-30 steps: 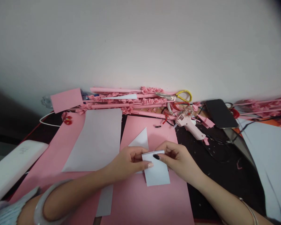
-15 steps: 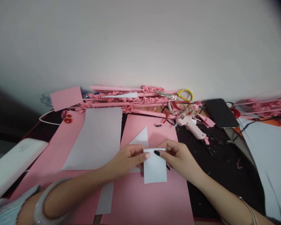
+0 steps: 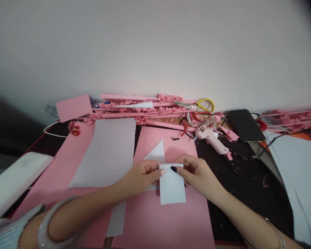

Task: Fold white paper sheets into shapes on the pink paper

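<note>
Head view, single: taken from above the table [image 3: 238, 204], faced forward and down. The left hand [image 3: 142, 174] and right hand [image 3: 199, 173] are framed at close range toward 6 o'clock, the wall [image 3: 155, 45] at 12 o'clock.

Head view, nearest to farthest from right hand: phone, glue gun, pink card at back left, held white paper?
1. Held white paper: in the right hand
2. Glue gun: beyond, slightly right
3. Phone: farther back, right
4. Pink card: back left
</note>
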### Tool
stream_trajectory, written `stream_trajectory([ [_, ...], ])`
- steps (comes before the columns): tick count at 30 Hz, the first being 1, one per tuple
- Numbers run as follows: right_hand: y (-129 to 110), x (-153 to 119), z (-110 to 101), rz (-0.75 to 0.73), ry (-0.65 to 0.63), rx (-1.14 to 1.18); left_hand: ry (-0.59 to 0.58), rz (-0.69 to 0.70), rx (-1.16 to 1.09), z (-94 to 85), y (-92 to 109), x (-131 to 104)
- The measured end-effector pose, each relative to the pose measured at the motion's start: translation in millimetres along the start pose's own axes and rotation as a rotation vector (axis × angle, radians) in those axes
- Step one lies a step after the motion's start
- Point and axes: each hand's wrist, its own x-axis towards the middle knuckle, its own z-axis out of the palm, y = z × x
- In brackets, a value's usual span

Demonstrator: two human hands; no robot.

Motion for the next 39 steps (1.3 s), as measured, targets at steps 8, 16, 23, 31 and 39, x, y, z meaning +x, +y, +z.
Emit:
stream_trajectory([
  [8, -1.5, 0.3, -1.8, 0.033, -0.053, 0.12, -0.018, 0.017, 0.059, 0.8, 0.7, -0.8],
  [16, -1.6, -0.7, 0.1, 0.035, -0.05, 0.106, 0.014, 0.015, 0.17, -0.6, 0.5, -3.7],
  [23, -2.1, -1.7, -1.5, -0.007, -0.113, 0.135, 0.028, 0.005, 0.118, -0.1, -1.5, -2.7],
  [31, 0.0, -1.1, -2.7, 0.043, -0.102, 0.081, 0.013, -0.014, 0.174, -1.0, -0.5, -2.2],
  [39, -0.5, -1.8, -2.2, -0.036, -0.05, -0.137, -0.013, -0.008, 0.166, -1.9, -0.3, -2.9],
])
